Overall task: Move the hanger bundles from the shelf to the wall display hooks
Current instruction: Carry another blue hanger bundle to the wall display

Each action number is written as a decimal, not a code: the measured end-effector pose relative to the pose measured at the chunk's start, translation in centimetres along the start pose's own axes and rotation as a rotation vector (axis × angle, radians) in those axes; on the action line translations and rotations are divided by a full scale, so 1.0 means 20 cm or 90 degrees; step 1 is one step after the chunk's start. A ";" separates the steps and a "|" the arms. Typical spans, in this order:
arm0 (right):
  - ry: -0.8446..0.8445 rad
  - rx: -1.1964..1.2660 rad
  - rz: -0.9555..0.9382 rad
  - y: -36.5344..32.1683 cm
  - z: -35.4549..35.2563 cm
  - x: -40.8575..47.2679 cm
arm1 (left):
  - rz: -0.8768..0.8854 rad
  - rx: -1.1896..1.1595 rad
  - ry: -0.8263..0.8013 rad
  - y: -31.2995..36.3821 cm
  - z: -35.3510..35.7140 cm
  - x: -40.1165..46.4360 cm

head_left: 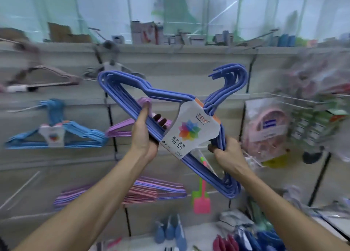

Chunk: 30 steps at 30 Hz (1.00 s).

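A bundle of blue-violet hangers (121, 86) with a white paper label (191, 129) is held up in front of the wall, tilted with its hooks (234, 80) pointing up and to the right. My left hand (145, 135) grips the bundle's bottom bars left of the label. My right hand (225, 150) grips the bars just right of the label. Behind, on wall hooks, hang a light-blue bundle (55, 135), a lilac bundle (123, 127) partly hidden by my left hand, and pink and purple bundles (151, 190) lower down.
The slatted wall panel (170, 74) carries a dark-pink hanger bundle (49, 78) at upper left and a grey one (109, 69). Bagged goods (265, 129) hang at right. A pink and green swatter (200, 195) hangs below. A low shelf (198, 237) holds blue and red items.
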State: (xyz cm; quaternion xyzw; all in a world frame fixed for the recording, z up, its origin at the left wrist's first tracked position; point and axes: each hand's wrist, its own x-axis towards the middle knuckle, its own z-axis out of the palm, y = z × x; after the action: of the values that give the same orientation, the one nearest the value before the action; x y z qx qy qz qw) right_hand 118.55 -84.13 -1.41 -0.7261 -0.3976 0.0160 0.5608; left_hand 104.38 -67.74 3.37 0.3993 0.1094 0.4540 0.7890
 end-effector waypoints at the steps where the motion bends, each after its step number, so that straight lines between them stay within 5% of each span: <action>1: -0.022 0.008 -0.016 -0.05 0.08 0.00 | 0.012 0.004 0.011 0.07 -0.06 -0.01; 18: -0.228 0.167 -0.092 -0.93 1.70 -0.28 | 0.171 0.087 0.236 1.40 -1.32 -0.31; 30: -0.317 0.185 -0.120 -1.28 2.57 -0.49 | 0.227 0.064 0.375 2.01 -2.15 -0.41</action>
State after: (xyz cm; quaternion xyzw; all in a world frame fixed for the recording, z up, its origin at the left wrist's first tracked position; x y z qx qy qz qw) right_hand 73.47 -47.42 -3.42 -0.5721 -0.5821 0.1980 0.5428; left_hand 51.39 -40.77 2.97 0.3019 0.2832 0.6746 0.6112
